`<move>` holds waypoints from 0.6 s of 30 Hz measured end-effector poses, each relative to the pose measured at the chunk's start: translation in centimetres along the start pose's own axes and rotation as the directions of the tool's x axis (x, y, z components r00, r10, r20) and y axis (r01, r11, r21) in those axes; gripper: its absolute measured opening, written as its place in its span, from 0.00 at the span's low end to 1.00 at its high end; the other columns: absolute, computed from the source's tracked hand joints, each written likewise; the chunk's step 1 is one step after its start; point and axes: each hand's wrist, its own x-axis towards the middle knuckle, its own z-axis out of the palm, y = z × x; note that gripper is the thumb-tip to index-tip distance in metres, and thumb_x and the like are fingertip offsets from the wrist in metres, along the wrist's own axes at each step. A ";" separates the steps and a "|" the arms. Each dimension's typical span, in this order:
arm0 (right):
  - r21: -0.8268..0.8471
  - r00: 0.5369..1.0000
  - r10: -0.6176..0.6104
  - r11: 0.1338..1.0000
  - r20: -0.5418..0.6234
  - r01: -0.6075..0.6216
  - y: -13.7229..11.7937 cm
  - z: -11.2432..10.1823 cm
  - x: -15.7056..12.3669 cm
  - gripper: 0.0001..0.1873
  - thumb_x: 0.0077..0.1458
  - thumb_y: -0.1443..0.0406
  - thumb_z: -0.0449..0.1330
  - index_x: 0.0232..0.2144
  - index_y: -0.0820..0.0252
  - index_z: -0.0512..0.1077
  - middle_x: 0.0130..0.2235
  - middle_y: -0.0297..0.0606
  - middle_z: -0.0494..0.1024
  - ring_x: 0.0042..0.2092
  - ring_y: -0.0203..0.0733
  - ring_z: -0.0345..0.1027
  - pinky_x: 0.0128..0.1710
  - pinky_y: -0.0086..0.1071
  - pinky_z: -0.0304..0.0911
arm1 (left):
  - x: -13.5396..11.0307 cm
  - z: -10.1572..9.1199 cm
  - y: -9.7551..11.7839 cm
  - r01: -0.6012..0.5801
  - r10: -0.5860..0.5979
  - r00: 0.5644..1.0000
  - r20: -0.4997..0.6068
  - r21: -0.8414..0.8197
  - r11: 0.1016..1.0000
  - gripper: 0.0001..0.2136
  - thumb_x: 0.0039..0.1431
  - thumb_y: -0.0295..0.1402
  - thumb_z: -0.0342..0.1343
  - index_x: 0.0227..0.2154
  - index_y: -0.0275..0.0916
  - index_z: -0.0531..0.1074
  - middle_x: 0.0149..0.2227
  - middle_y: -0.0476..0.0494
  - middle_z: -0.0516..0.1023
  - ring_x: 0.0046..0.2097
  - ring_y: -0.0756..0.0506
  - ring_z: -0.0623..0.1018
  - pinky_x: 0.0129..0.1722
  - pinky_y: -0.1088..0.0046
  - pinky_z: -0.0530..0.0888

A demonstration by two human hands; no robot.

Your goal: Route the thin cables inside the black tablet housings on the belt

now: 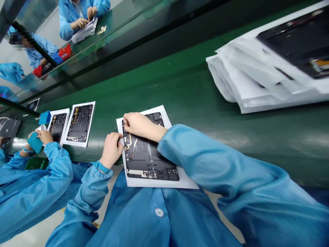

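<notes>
An opened tablet (151,161) lies on a white paper sheet (167,120) at the bench's front edge, its black inner side with chips and ribbon cables facing up. My right hand (141,126) reaches across it, fingertips pinched together at its upper left corner. Whatever those fingers grip is too small or hidden to make out. Beside the tablet's left edge is my left hand (111,149), its fingers curled and closed against the edge of the paper and tablet. I cannot make out anything between them.
At right, a stack of white sheets (239,79) carries another opened tablet (300,37). To the left lie more opened tablets on paper (80,123). A co-worker's hands (45,136) hold a teal piece (35,142). Other people sit across the green bench (190,92).
</notes>
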 end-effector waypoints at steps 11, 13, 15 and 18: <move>0.357 0.991 -0.104 0.932 0.085 0.067 1.5 -0.2 -1.3 0.11 0.49 0.78 0.60 0.31 0.60 0.75 0.31 0.33 0.81 0.32 0.36 0.73 0.37 0.28 0.62 | 3.9 -1.6 0.0 0.157 -0.133 0.980 0.146 -0.166 0.974 0.04 0.61 0.31 0.58 0.31 0.39 0.72 0.32 0.48 0.76 0.34 0.48 0.72 0.39 0.72 0.70; 0.290 0.992 -0.117 0.952 0.051 0.097 1.4 0.1 -1.2 0.11 0.52 0.78 0.60 0.30 0.61 0.77 0.31 0.35 0.82 0.33 0.37 0.74 0.39 0.29 0.61 | 4.5 -2.0 -0.1 0.162 -0.129 0.973 0.189 -0.172 0.972 0.05 0.59 0.32 0.59 0.29 0.38 0.72 0.31 0.50 0.74 0.33 0.49 0.70 0.36 0.73 0.68; 0.251 0.992 -0.127 0.961 0.023 0.117 1.4 0.4 -1.1 0.09 0.54 0.76 0.61 0.31 0.61 0.79 0.33 0.37 0.83 0.35 0.38 0.74 0.40 0.30 0.61 | 5.1 -2.2 -0.4 0.167 -0.124 0.965 0.231 -0.181 0.969 0.06 0.58 0.32 0.59 0.28 0.38 0.72 0.29 0.51 0.72 0.31 0.50 0.69 0.33 0.74 0.65; 0.219 0.990 -0.138 0.967 0.012 0.132 1.3 0.9 -0.9 0.08 0.57 0.74 0.62 0.33 0.61 0.81 0.35 0.39 0.84 0.37 0.40 0.74 0.40 0.31 0.60 | 5.6 -2.4 -0.8 0.181 -0.122 0.956 0.268 -0.209 0.961 0.06 0.56 0.33 0.60 0.27 0.38 0.72 0.26 0.52 0.70 0.30 0.50 0.67 0.31 0.74 0.62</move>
